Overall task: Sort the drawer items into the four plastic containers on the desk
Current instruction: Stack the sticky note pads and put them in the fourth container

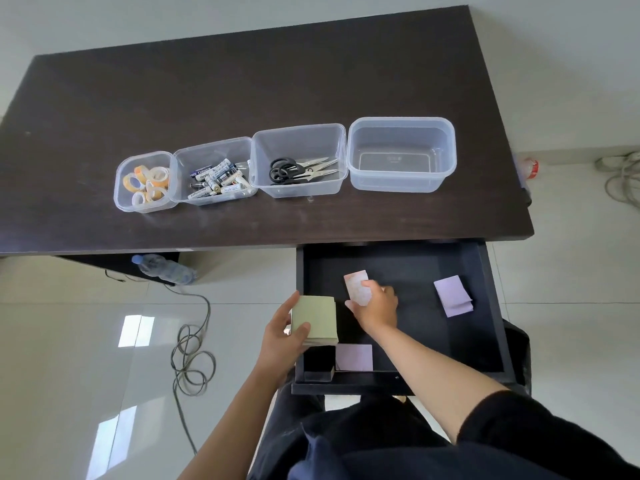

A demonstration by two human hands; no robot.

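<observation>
Left hand: I see it closed around a green pad at the drawer's left edge.
Right hand: I see it gripping a pink pad inside the drawer.
Drawer: two purple pads remain.
Desk: rightmost tub holds nothing; others hold tape, batteries, scissors.

Four containers, four paper pads, two hands

Four clear plastic containers stand in a row on the one dark desk: one holds tape rolls, roughly seven; one holds batteries, too jumbled to count; one holds scissors, two or three pairs; one holds nothing. One open drawer shows two purple pads, one pink pad and one green pad. One water bottle lies on the floor.
</observation>
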